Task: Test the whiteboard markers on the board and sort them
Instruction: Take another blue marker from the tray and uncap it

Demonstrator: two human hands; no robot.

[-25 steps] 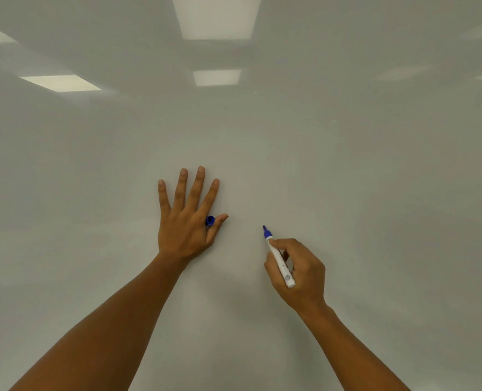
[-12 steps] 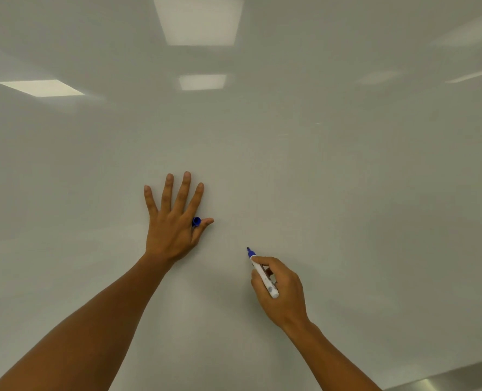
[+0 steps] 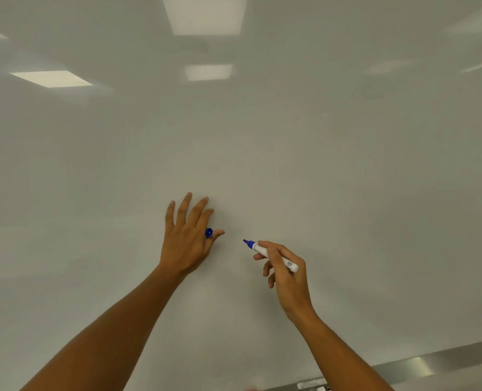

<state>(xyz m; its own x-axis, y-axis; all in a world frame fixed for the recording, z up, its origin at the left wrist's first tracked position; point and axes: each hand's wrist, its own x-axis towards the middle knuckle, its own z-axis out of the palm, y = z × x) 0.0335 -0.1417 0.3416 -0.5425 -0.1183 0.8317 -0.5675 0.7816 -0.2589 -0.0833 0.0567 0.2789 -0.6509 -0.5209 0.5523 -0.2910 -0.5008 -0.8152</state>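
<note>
The left hand (image 3: 187,241) lies on the whiteboard (image 3: 347,179) with its fingers straight and spread, likely to steady the person. A small blue cap (image 3: 208,232) is tucked between its thumb and first finger, probably kept there so it is ready to go back on. Just to the right, the right hand (image 3: 286,273) curls its fingers and thumb around a white marker (image 3: 273,255). The marker's blue tip (image 3: 247,242) points left at the board. I cannot tell if the tip touches. No ink mark shows on the board. At the near right edge runs a metal tray (image 3: 431,368).
</note>
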